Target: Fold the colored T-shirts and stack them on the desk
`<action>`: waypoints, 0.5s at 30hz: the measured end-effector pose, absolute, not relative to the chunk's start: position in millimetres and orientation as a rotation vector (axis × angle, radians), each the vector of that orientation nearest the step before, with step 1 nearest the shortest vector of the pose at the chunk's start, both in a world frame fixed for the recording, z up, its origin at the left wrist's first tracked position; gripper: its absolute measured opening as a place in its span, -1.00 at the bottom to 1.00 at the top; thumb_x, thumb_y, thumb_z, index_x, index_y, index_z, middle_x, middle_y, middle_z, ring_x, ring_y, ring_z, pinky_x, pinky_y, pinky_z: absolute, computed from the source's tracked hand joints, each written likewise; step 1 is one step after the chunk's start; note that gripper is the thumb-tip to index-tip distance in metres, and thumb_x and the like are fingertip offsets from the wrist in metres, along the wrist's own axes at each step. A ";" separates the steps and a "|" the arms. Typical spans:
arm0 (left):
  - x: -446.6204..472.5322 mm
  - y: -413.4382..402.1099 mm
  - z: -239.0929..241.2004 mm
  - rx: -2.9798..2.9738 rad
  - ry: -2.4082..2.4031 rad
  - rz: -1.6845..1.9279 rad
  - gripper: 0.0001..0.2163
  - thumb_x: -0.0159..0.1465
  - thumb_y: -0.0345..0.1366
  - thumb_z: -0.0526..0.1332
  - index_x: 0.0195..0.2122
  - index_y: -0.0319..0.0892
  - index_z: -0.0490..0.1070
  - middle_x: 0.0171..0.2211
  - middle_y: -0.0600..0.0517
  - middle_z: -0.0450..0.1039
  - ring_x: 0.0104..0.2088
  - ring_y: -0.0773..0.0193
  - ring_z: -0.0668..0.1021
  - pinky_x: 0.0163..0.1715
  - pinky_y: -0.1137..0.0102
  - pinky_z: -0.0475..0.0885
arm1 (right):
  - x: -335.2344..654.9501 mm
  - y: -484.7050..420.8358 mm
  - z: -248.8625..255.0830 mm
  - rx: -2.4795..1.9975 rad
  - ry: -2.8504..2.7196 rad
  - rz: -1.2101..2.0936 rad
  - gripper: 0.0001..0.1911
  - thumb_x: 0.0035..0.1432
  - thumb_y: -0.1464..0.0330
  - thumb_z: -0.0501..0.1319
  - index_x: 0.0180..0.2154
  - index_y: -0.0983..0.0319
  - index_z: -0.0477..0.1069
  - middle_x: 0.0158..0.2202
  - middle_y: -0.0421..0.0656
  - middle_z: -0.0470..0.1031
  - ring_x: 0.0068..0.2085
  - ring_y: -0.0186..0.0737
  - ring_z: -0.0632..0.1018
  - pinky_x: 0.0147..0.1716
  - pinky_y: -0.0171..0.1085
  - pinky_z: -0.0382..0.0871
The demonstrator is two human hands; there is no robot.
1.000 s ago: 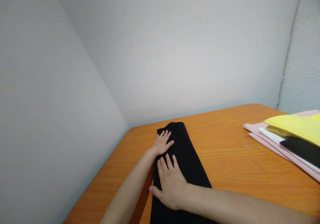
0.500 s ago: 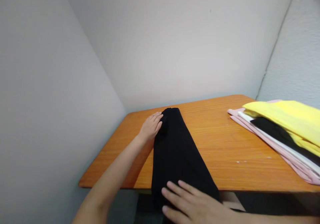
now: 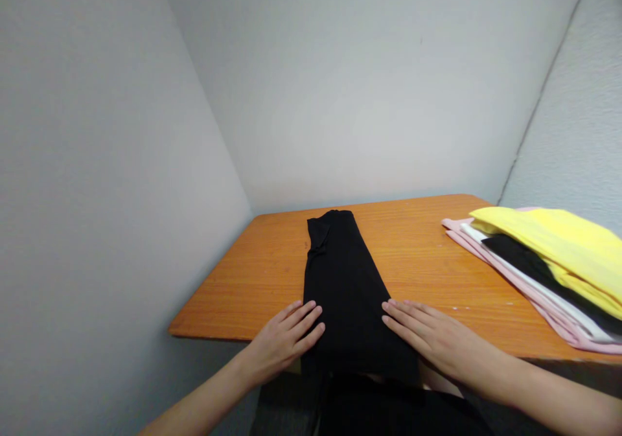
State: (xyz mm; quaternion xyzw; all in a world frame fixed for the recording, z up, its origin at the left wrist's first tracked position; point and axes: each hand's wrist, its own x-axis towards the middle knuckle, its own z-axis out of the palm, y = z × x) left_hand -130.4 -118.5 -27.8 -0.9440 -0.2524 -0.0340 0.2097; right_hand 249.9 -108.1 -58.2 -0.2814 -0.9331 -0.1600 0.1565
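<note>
A long strip of folded black cloth (image 3: 346,280) lies on the orange wooden table (image 3: 427,261), running from the far edge to the near edge and hanging over it. My left hand (image 3: 282,342) lies flat and open at the cloth's near left edge, fingertips touching it. My right hand (image 3: 432,335) lies flat and open on the cloth's near right edge, fingers stretched toward the middle. Neither hand holds anything.
A stack of folded cloths, yellow (image 3: 558,241) on top with black, white and pink below, sits at the table's right side. Grey walls close in the table at the left and the back. Dark fabric shows below the table's near edge.
My left hand has come back from the cloth's far end to its near left edge. My right hand has shifted from the cloth's near middle to its right edge.
</note>
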 end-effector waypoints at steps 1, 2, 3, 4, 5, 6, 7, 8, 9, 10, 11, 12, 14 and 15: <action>-128.6 -117.5 -35.1 -2.576 -0.696 -0.159 -0.52 0.29 -0.52 0.07 0.25 -0.17 0.16 0.30 -0.16 0.13 0.32 0.03 0.13 0.24 0.13 0.23 | 247.9 -106.0 -61.5 -0.794 -2.658 -0.486 -0.23 0.02 0.66 -0.01 0.28 0.19 0.13 0.30 -0.12 0.14 0.25 -0.15 0.26 0.18 -0.14 0.31; -127.0 -116.7 -39.7 -2.545 -0.689 -0.221 -0.59 0.32 -0.50 0.07 0.19 -0.20 0.23 0.26 -0.19 0.19 0.31 0.00 0.17 0.21 0.12 0.28 | 246.6 -104.4 -62.9 -0.775 -2.655 -0.514 -0.23 0.00 0.68 -0.03 0.26 0.20 0.16 0.29 -0.12 0.17 0.25 -0.16 0.28 0.18 -0.15 0.31; -125.7 -116.6 -41.5 -2.525 -0.684 -0.278 -0.65 0.33 -0.48 0.07 0.14 -0.22 0.28 0.23 -0.21 0.25 0.29 -0.01 0.21 0.18 0.12 0.32 | 246.1 -103.7 -62.7 -0.751 -2.660 -0.539 -0.23 -0.02 0.71 -0.04 0.24 0.20 0.19 0.28 -0.12 0.20 0.24 -0.17 0.29 0.19 -0.15 0.30; -125.0 -117.5 -41.0 -2.518 -0.681 -0.327 -0.70 0.35 -0.46 0.07 0.10 -0.23 0.31 0.20 -0.21 0.29 0.27 0.00 0.25 0.16 0.12 0.35 | 246.2 -104.2 -60.9 -0.722 -2.666 -0.560 -0.22 -0.03 0.72 -0.05 0.23 0.19 0.20 0.27 -0.12 0.21 0.23 -0.19 0.29 0.19 -0.15 0.29; -124.8 -119.4 -38.8 -2.522 -0.675 -0.374 -0.73 0.36 -0.45 0.06 0.07 -0.22 0.33 0.18 -0.20 0.31 0.26 0.03 0.27 0.15 0.12 0.36 | 246.9 -106.0 -57.8 -0.697 -2.669 -0.573 -0.22 -0.04 0.73 -0.06 0.22 0.19 0.21 0.26 -0.12 0.23 0.23 -0.19 0.30 0.20 -0.14 0.28; -125.3 -122.4 -35.8 -2.539 -0.664 -0.417 -0.74 0.37 -0.45 0.05 0.07 -0.21 0.33 0.17 -0.18 0.33 0.25 0.06 0.29 0.14 0.13 0.37 | 248.1 -109.2 -54.0 -0.687 -2.673 -0.574 -0.22 -0.03 0.73 -0.05 0.22 0.18 0.21 0.25 -0.11 0.23 0.23 -0.19 0.30 0.20 -0.12 0.28; -126.3 -126.1 -33.0 -2.566 -0.656 -0.460 -0.73 0.38 -0.44 0.04 0.07 -0.20 0.33 0.17 -0.16 0.34 0.24 0.09 0.30 0.14 0.14 0.37 | 249.6 -113.6 -49.8 -0.695 -2.676 -0.567 -0.23 -0.02 0.71 -0.04 0.22 0.16 0.21 0.25 -0.12 0.24 0.23 -0.18 0.30 0.20 -0.11 0.27; -127.7 -130.4 -31.1 -2.599 -0.656 -0.503 -0.73 0.39 -0.44 0.03 0.08 -0.18 0.33 0.16 -0.15 0.35 0.24 0.12 0.31 0.14 0.15 0.38 | 251.0 -119.0 -46.0 -0.711 -2.678 -0.554 -0.24 0.00 0.69 -0.01 0.23 0.14 0.22 0.25 -0.12 0.24 0.23 -0.16 0.29 0.20 -0.10 0.28; -129.1 -134.9 -30.8 -2.638 -0.659 -0.555 -0.73 0.39 -0.42 0.02 0.09 -0.16 0.33 0.14 -0.14 0.38 0.23 0.14 0.33 0.13 0.16 0.38 | 252.4 -124.9 -43.2 -0.727 -2.685 -0.531 -0.26 0.02 0.66 0.02 0.23 0.11 0.22 0.25 -0.13 0.24 0.23 -0.14 0.29 0.19 -0.08 0.29; -130.4 -139.2 -32.1 -2.687 -0.672 -0.613 -0.73 0.40 -0.40 0.01 0.08 -0.13 0.34 0.11 -0.12 0.41 0.21 0.16 0.36 0.12 0.17 0.39 | 253.5 -130.9 -41.6 -0.738 -2.688 -0.492 -0.29 0.04 0.62 0.04 0.22 0.09 0.24 0.25 -0.14 0.25 0.23 -0.13 0.30 0.18 -0.08 0.30; -131.3 -143.0 -35.0 -2.750 -0.714 -0.678 -0.73 0.41 -0.36 -0.01 0.05 -0.09 0.38 0.07 -0.10 0.46 0.17 0.19 0.41 0.10 0.19 0.41 | 254.2 -136.6 -41.6 -0.745 -2.689 -0.423 -0.34 0.08 0.59 0.04 0.19 0.06 0.28 0.22 -0.15 0.29 0.21 -0.13 0.33 0.16 -0.10 0.33; -131.8 -146.3 -39.0 -2.815 -0.786 -0.741 -0.72 0.42 -0.31 -0.04 0.01 -0.06 0.42 0.00 -0.07 0.51 0.10 0.20 0.47 0.06 0.20 0.44 | 254.7 -141.8 -43.0 -0.741 -2.692 -0.314 -0.40 0.12 0.56 0.03 0.15 0.01 0.34 0.17 -0.16 0.36 0.16 -0.15 0.39 0.12 -0.14 0.37; -131.0 -151.6 -47.4 -2.911 -0.972 -0.837 -0.65 0.43 -0.22 -0.09 -0.11 -0.04 0.51 -0.20 -0.05 0.60 -0.10 0.19 0.59 -0.09 0.24 0.52 | 255.4 -150.3 -47.7 -0.767 -2.678 0.044 -0.51 0.24 0.50 -0.06 0.00 -0.08 0.45 -0.05 -0.19 0.53 -0.03 -0.22 0.54 0.00 -0.25 0.47; -130.0 -154.1 -49.9 -2.925 -1.073 -0.866 -0.61 0.43 -0.18 -0.12 -0.17 -0.05 0.54 -0.31 -0.04 0.60 -0.21 0.19 0.61 -0.19 0.26 0.54 | 255.7 -153.8 -49.3 -0.801 -2.637 0.251 -0.51 0.29 0.45 -0.12 -0.09 -0.10 0.49 -0.19 -0.19 0.58 -0.16 -0.23 0.59 -0.10 -0.29 0.51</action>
